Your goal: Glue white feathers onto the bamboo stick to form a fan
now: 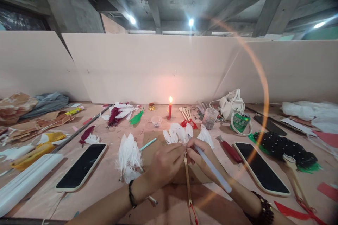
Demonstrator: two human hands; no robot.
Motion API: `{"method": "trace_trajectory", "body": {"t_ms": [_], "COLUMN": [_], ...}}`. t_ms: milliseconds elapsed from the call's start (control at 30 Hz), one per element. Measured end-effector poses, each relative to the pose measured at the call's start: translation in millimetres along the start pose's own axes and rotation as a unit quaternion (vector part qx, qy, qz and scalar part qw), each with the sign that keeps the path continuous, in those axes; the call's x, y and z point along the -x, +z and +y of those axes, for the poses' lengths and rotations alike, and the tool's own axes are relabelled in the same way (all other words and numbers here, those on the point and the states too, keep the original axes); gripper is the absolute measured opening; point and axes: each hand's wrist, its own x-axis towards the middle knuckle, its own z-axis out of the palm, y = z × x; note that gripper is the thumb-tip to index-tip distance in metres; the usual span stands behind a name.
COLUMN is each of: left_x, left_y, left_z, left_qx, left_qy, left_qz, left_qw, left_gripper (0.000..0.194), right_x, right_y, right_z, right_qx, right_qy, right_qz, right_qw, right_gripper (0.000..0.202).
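Note:
A feather fan with white feathers (176,133) and a slim wooden handle (188,179) lies in front of me, with a red cord at the handle's lower end. My left hand (165,163) is closed, its fingertips pinching the base of the feathers where they meet the handle. Held between the fingers of my right hand (203,153) is a translucent white glue stick (215,170), its upper end close to that same joint. The exact contact is partly hidden by my fingers. Beneath both hands is a brown cardboard sheet (151,137).
A lit red candle (169,111) stands beyond the fan. White feathers (129,154) lie left, near a phone (81,167). On the right are a red-handled knife (229,149), another phone (261,167), a green can (240,122) and a plastic cup (210,119).

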Motion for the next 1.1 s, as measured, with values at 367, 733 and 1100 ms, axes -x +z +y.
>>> {"method": "trace_trajectory", "body": {"t_ms": [367,733,1100], "left_x": [-5,-2,2], "left_y": [9.6,7.3,10.3], "left_z": [-9,-4,-12], "left_qx": [0.26,0.079,0.03], "left_qy": [-0.359,-0.168,-0.136], "left_qz": [-0.015,-0.082,-0.069], "left_qw": [0.896,0.979,0.988], "left_gripper": [0.011,0.017,0.017], "right_x": [-1,2,-8], "right_y": [3,2,-10], "right_z": [13,13,2], "right_qx": [0.242,0.305,0.219], "right_qy": [-0.163,-0.128,-0.116], "right_qz": [0.06,0.022,-0.016], "right_qw": [0.955,0.944,0.969], "right_gripper": [0.017,0.013,0.012]}}
